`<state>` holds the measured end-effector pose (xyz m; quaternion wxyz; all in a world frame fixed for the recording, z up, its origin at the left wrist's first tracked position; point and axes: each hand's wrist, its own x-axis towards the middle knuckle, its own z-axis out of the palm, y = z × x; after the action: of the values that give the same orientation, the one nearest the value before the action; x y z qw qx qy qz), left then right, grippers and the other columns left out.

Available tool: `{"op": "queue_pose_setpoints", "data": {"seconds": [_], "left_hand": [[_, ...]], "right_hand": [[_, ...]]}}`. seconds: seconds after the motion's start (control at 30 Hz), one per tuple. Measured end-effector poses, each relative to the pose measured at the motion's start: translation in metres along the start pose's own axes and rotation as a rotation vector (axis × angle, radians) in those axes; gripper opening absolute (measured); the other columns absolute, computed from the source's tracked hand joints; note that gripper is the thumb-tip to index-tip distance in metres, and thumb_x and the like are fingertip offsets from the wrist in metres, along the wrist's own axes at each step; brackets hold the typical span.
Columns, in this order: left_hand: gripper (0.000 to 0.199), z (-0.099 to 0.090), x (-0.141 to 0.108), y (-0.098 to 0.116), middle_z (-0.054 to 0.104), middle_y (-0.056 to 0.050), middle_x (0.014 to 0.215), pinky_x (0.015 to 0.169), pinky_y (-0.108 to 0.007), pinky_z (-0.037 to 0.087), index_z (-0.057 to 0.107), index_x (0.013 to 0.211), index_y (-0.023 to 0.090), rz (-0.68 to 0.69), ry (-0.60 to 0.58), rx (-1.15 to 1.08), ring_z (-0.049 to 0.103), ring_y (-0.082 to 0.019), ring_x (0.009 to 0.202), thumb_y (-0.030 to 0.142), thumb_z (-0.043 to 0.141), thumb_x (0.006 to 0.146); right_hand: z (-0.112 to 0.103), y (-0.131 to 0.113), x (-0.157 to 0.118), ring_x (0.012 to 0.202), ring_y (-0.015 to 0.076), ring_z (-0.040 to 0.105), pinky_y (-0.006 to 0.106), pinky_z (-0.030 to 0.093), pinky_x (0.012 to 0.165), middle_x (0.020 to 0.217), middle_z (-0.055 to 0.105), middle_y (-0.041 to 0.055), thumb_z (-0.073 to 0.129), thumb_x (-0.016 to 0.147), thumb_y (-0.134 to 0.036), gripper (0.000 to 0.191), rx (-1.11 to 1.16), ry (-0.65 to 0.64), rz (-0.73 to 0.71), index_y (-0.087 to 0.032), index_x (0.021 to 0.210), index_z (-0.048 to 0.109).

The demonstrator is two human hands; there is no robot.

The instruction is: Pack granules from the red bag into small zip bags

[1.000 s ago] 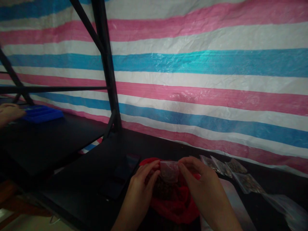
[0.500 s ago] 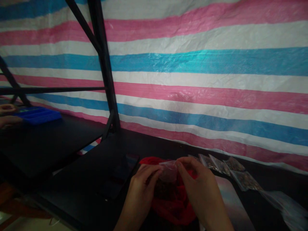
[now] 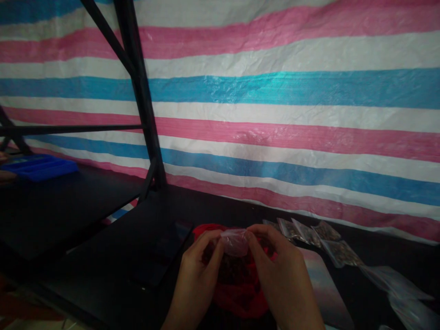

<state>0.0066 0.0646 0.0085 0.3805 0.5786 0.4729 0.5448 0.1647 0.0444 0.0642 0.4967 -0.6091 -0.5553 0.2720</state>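
A small clear plastic bag (image 3: 235,243) hangs between both hands, above a red bag (image 3: 237,300) with dark loose contents. My left hand (image 3: 200,268) pinches the clear bag's left edge, thumb and forefinger together. Its right edge is pinched by my right hand (image 3: 277,263). Several filled clear packets (image 3: 340,252) lie in a row to the right, beyond a pale flat rectangular object (image 3: 323,284). Flat clear bags (image 3: 395,282) rest farther right.
A dark flat device (image 3: 163,254) lies on the black table (image 3: 113,266) to the left. A blue tray (image 3: 51,167) sits on the neighbouring table, beside another person's hand (image 3: 7,176). A black metal frame (image 3: 142,101) stands before a striped sheet (image 3: 292,87).
My left hand has moved its grip up to the clear bag's edge, and the bag is now stretched wider between both hands. The view has shifted slightly right.
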Motion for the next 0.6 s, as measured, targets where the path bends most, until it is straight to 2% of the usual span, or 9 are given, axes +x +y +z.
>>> {"op": "queue_pose_setpoints", "data": {"seconds": [0.1,0.2,0.3,0.37,0.43,0.5,0.57,0.6], "left_hand": [[0.031,0.001,0.0,0.0,0.08,-0.003,0.098,0.075,-0.028,0.06,0.077,0.104,0.024,-0.027,0.034,-0.028,0.075,-0.021,0.086,0.051,0.066,0.093],[0.032,-0.001,0.002,-0.001,0.081,-0.003,0.101,0.085,-0.028,0.06,0.078,0.102,0.024,-0.025,0.112,0.0,0.076,-0.022,0.095,0.052,0.068,0.09],[0.034,-0.008,0.005,-0.001,0.08,-0.003,0.099,0.085,-0.028,0.061,0.078,0.099,0.024,-0.038,0.209,0.037,0.075,-0.022,0.094,0.054,0.069,0.086],[0.038,-0.014,0.006,0.0,0.079,-0.003,0.097,0.082,-0.029,0.062,0.077,0.099,0.024,-0.045,0.265,0.051,0.075,-0.023,0.091,0.058,0.07,0.082],[0.042,-0.019,0.007,0.002,0.079,-0.003,0.096,0.082,-0.03,0.062,0.076,0.098,0.024,-0.055,0.314,0.079,0.075,-0.024,0.091,0.061,0.071,0.078],[0.044,-0.024,0.007,0.003,0.078,-0.003,0.095,0.083,-0.031,0.063,0.076,0.097,0.025,-0.078,0.337,0.114,0.075,-0.024,0.09,0.062,0.071,0.075],[0.043,-0.028,0.007,0.004,0.078,-0.002,0.093,0.083,-0.031,0.063,0.076,0.096,0.025,-0.102,0.336,0.134,0.075,-0.024,0.088,0.062,0.071,0.073],[0.043,-0.029,0.007,0.004,0.078,-0.002,0.092,0.081,-0.03,0.063,0.076,0.095,0.026,-0.117,0.333,0.137,0.075,-0.024,0.087,0.062,0.071,0.073]], "right_hand": [[0.001,0.002,-0.001,0.09,0.0284,0.077,0.036,0.057,0.073,0.094,0.082,0.0064,0.062,0.087,-0.051,0.03,0.078,0.014,0.018,-0.026,0.094,0.078],[-0.001,0.002,0.001,0.086,0.0279,0.077,0.037,0.058,0.076,0.089,0.081,0.0067,0.064,0.085,-0.048,0.028,0.142,0.02,0.023,-0.024,0.09,0.078],[-0.019,-0.004,0.005,0.08,0.0259,0.075,0.037,0.058,0.075,0.084,0.08,0.0065,0.071,0.08,-0.051,0.029,0.231,0.114,0.001,-0.022,0.087,0.077],[-0.047,-0.005,0.009,0.074,0.0243,0.073,0.035,0.058,0.069,0.081,0.079,0.0061,0.077,0.075,-0.054,0.035,0.258,0.237,0.02,-0.022,0.087,0.077],[-0.086,0.003,0.01,0.074,0.024,0.072,0.034,0.057,0.066,0.084,0.08,0.0067,0.079,0.072,-0.057,0.04,0.241,0.414,0.087,-0.023,0.093,0.079],[-0.133,0.024,0.008,0.075,0.0242,0.072,0.035,0.056,0.066,0.088,0.08,0.0078,0.08,0.07,-0.056,0.04,0.192,0.646,0.161,-0.025,0.096,0.078],[-0.178,0.054,0.002,0.076,0.0249,0.074,0.037,0.057,0.067,0.1,0.081,0.0151,0.075,0.075,-0.049,0.029,0.138,0.777,0.259,-0.025,0.092,0.075],[-0.197,0.071,-0.002,0.071,0.0261,0.074,0.038,0.056,0.062,0.096,0.081,0.0185,0.071,0.078,-0.048,0.027,0.041,0.828,0.272,-0.025,0.091,0.074]]}}
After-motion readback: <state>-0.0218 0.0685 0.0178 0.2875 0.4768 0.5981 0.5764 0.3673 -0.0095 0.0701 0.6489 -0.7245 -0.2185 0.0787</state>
